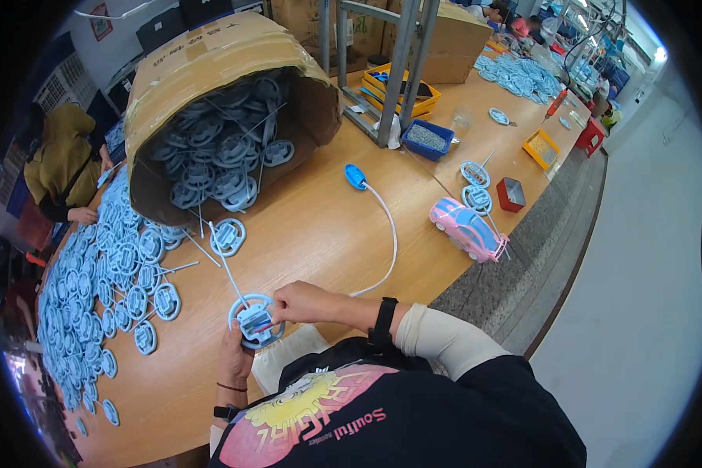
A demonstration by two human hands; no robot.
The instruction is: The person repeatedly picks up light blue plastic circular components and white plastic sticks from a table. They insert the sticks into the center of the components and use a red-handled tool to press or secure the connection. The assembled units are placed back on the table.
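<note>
We grip the blue toy steering wheel (253, 321) from below in our left hand (234, 360), near the tipped cardboard box (210, 62); right hand (300, 303) fingertips pinch its centre, so we'd hold the rim steady.

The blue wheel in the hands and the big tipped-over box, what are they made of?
The blue wheel looks like moulded plastic: an even pale blue, smooth, slightly shiny, with thin spokes. The left hand holds it from below and the right hand pinches its middle. The box looks like brown cardboard: dull, creased, with taped seams.
</note>
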